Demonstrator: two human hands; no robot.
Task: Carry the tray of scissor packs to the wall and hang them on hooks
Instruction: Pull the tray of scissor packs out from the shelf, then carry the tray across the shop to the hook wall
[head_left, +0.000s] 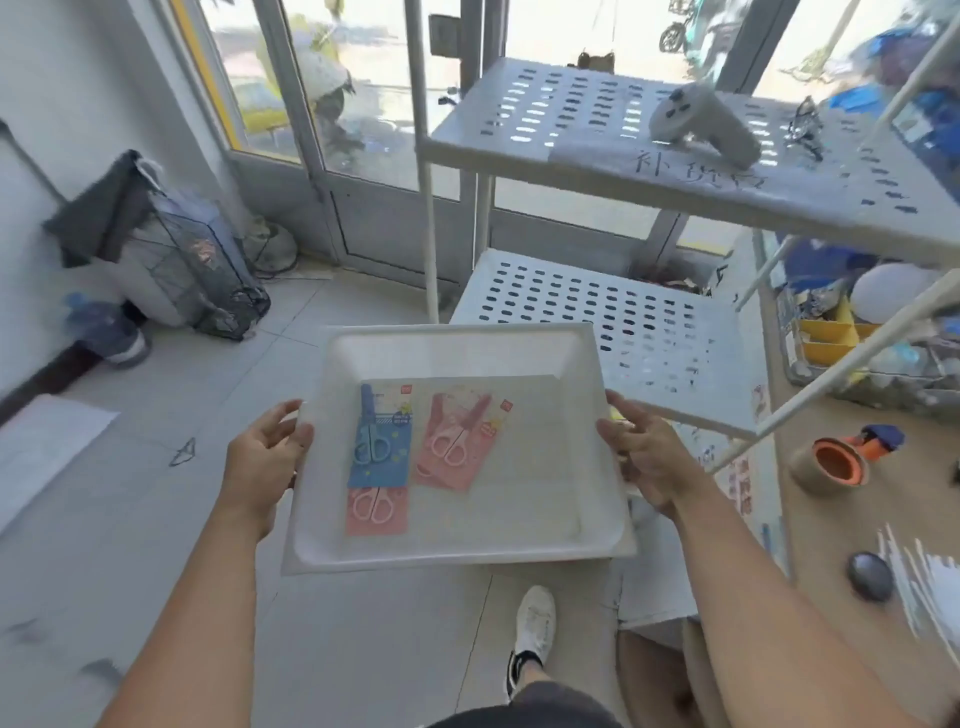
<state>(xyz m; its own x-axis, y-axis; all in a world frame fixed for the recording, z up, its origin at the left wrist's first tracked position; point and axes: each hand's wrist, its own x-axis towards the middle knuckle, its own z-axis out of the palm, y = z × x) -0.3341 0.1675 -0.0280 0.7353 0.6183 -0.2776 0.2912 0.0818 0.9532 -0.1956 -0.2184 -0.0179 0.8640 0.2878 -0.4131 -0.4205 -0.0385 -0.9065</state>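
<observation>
Both forearms reach out to a white plastic tray (457, 551), held level in the air over the tiled floor: the left hand (265, 457) grips its left rim, the right hand (647, 457) its right rim. Inside lie three scissor packs, one blue (376, 441) overlapping a pink one (376, 512), another pink pack (460, 441) beside them. Carrying goes best with the tray kept flat, so the loose packs don't slide, and swung clear of the perforated white shelf (623, 312) just beyond it.
</observation>
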